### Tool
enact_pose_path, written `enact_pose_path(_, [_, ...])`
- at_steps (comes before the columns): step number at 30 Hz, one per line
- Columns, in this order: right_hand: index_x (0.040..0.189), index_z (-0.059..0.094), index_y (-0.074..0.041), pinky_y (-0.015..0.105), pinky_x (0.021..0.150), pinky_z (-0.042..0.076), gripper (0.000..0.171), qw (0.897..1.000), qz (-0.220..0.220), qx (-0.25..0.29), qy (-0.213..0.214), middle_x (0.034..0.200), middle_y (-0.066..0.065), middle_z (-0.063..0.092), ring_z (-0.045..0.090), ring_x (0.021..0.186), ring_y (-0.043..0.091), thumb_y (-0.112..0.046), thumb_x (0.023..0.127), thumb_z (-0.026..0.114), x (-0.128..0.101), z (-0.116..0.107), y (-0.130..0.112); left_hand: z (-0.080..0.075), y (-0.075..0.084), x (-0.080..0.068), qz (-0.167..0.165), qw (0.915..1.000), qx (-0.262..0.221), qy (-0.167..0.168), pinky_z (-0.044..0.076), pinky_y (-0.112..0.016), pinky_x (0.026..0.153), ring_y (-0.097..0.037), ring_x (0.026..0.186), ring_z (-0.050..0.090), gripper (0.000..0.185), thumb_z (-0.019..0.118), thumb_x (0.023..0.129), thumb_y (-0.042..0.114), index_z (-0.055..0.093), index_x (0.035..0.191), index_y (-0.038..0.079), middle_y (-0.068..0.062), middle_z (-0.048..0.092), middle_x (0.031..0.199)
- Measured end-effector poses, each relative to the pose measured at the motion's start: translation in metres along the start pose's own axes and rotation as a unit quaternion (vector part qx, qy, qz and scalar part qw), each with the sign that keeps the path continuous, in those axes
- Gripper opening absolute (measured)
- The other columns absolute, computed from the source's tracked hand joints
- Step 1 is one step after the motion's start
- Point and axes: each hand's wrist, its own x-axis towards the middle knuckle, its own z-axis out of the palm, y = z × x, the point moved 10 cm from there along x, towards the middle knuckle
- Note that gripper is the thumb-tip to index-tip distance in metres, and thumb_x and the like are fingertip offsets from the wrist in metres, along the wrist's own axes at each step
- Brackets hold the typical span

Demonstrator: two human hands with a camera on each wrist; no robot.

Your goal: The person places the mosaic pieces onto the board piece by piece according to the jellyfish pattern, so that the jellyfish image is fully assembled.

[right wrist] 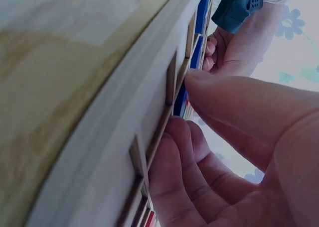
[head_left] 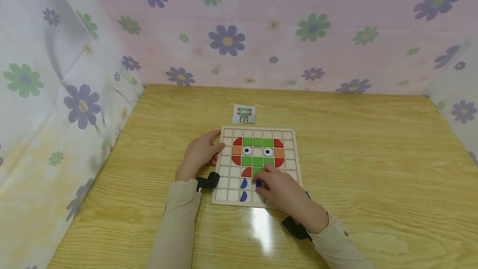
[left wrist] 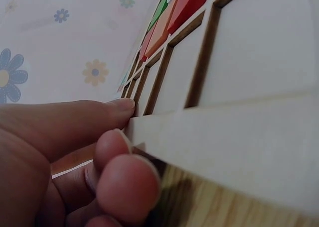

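Observation:
A square wooden grid board (head_left: 221, 182) lies on the table, its cells partly filled with red, green and orange pieces and two eye pieces that form a face. My left hand (head_left: 199, 152) holds the board's left edge, thumb on the rim and the other fingers curled beside it in the left wrist view. Over the lower middle cells, my right hand (head_left: 285, 190) pinches a blue piece (right wrist: 180, 101) between thumb and fingers, low at the board; its full shape is hidden. Left of it, a blue half-round piece (head_left: 244, 183) and another blue half-round piece (head_left: 243, 196) sit in cells.
A small printed card (head_left: 244, 113) with a similar coloured face on a grid lies just beyond the board. The wooden table (head_left: 373, 169) extends around both, with flowered cloth (head_left: 261, 24) behind and at the sides. Each wrist wears a black camera.

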Motion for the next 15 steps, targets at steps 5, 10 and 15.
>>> enact_pose_path(5, [0.095,0.064,-0.023,0.023,0.060,0.037,0.014,1.000,-0.007,0.002,-0.025,0.083,-0.012,0.045,0.042,0.068,0.007,-0.022,0.080,0.066,-0.001,-0.002,0.004,0.002,-0.002,0.000,-0.007,0.9999,-0.007,-0.006,0.046,-0.030,0.045,-0.018,0.045,0.057,0.053,0.057,0.086,0.032,0.037,0.135,0.026,-0.005,0.058,0.057])
enact_pose_path(10, [0.096,0.065,-0.022,0.026,0.067,0.040,0.013,0.999,-0.012,0.022,-0.031,0.082,-0.016,0.052,0.045,0.071,0.006,-0.022,0.083,0.063,-0.001,-0.010,0.012,0.001,0.000,0.000,0.001,1.0000,-0.007,0.002,0.046,-0.030,0.044,-0.018,0.043,0.056,0.052,0.057,0.087,0.031,0.038,0.135,0.026,-0.005,0.057,0.056])
enact_pose_path(15, [0.098,0.065,-0.020,0.028,0.071,0.043,0.015,0.999,-0.008,0.033,-0.036,0.085,-0.016,0.056,0.048,0.074,0.005,-0.023,0.083,0.063,-0.002,-0.020,0.021,-0.001,0.000,0.000,0.002,0.9999,-0.013,0.005,0.046,-0.030,0.044,-0.017,0.043,0.056,0.052,0.057,0.086,0.031,0.039,0.135,0.026,-0.005,0.057,0.055])
